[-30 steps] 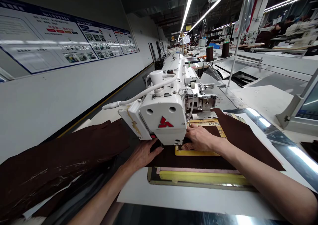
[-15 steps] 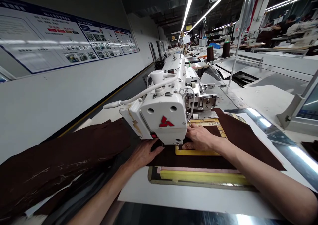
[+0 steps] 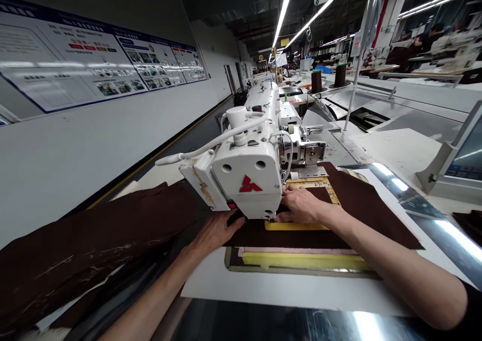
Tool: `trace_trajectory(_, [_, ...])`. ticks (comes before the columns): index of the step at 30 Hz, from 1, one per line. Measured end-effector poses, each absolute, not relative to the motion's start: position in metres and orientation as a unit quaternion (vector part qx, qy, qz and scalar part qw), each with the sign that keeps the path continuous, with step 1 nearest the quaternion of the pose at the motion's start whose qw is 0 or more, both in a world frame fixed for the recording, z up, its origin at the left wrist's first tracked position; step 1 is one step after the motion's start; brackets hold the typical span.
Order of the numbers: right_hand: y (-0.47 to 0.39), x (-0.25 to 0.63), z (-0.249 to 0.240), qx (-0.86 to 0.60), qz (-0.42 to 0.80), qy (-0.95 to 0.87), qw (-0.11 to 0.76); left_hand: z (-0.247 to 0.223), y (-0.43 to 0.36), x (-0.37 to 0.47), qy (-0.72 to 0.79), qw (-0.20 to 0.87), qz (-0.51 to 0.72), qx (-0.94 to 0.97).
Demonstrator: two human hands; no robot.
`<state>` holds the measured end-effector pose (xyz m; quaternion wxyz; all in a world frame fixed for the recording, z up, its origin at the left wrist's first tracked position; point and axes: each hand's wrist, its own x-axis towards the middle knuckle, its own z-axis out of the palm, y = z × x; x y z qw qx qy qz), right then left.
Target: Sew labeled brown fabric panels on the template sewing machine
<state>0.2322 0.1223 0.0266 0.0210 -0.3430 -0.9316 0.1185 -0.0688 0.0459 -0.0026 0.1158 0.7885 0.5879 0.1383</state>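
**Both hands steady brown cloth at the sewing head**

From my remote seat, I judge the step in hand to be guiding or steadying work at the white sewing head (image 3: 246, 185), my landmark here. The brown cloth (image 3: 376, 215) lies under and in front of it, spreading well out to its right. On the cloth, just right of the head, sits a yellow-edged frame (image 3: 301, 226).

My left hand (image 3: 216, 230) is low at the head's near left corner, palm down on the cloth, fingers stretched out and thumb spread; it grips nothing that I can see. My right hand (image 3: 303, 205) is just right of the head, over the frame, fingers reaching forward and thumb angled towards the head. Its fingertips are partly out of sight, so I cannot tell whether they pinch the frame or only press on it.

Nearer me than the head, a yellow strip (image 3: 305, 259) lies past the cloth's near edge. A heap of brown material (image 3: 94, 235) is to the head's left.

As I judge it, any move from here calls for light, even pressure, cloth and frame kept together, and fingers clear of the needle area, which the head hides from me.
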Motion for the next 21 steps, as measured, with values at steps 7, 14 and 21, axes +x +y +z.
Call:
trace_trajectory(7, [0.1214, 0.2272, 0.0262, -0.346, 0.115, -0.931, 0.023, -0.0021, 0.0460, -0.0712, 0.578, 0.104, 0.136, 0.797])
trace_trajectory(14, [0.1176, 0.2300, 0.0236, -0.344, 0.110, -0.932, 0.028, -0.0039, 0.0420, -0.0667, 0.572, 0.087, 0.135, 0.804])
trace_trajectory(21, [0.1201, 0.2276, 0.0254, -0.343, 0.110, -0.932, 0.031, -0.0019, 0.0422, -0.0655, 0.580, 0.079, 0.134, 0.800])
